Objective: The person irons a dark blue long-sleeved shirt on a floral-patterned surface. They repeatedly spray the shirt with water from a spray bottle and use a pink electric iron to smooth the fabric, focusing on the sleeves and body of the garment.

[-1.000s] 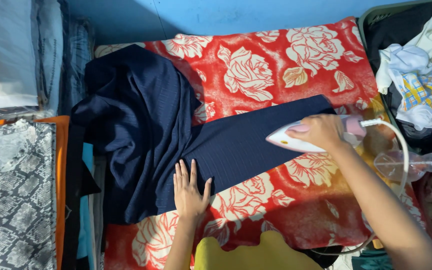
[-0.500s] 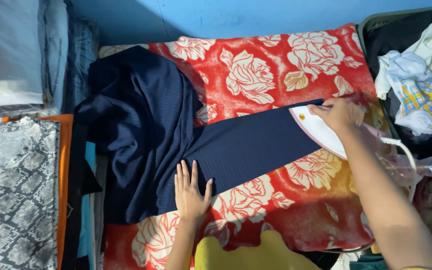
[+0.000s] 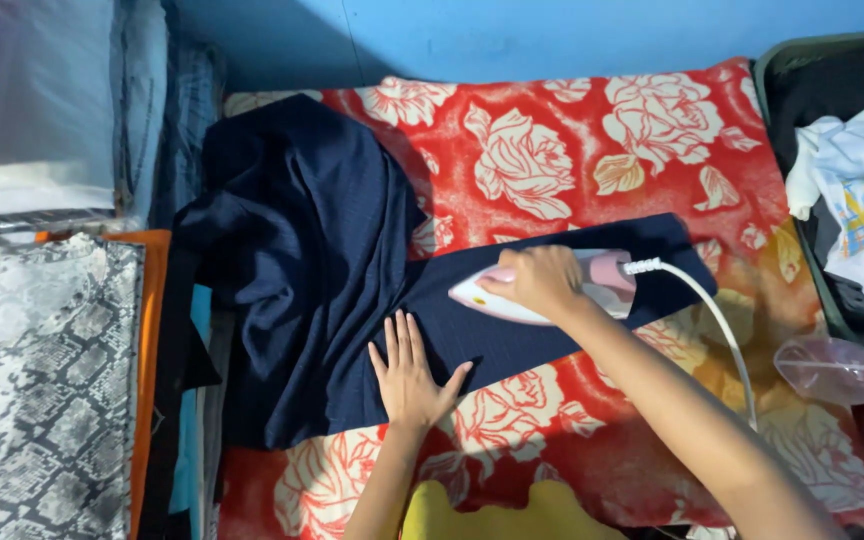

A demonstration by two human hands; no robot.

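Now the right hand (image 3: 544, 281) holds the iron (image 3: 552, 287) tight on the navy cloth (image 3: 312, 260). Left hand (image 3: 410, 375) lies flat, fingers spread, pressing the cloth onto the red blanket (image 3: 592, 150).

One head-worn view looks almost straight down, fairly near, over the floral cloth (image 3: 572, 150); edges seemingly cropped.

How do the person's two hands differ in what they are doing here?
The left hand lies flat with fingers spread on the dark navy garment; the right hand is curled around the pink and white iron. The left is bare on cloth, the right grips a handle. Both are over the garment.
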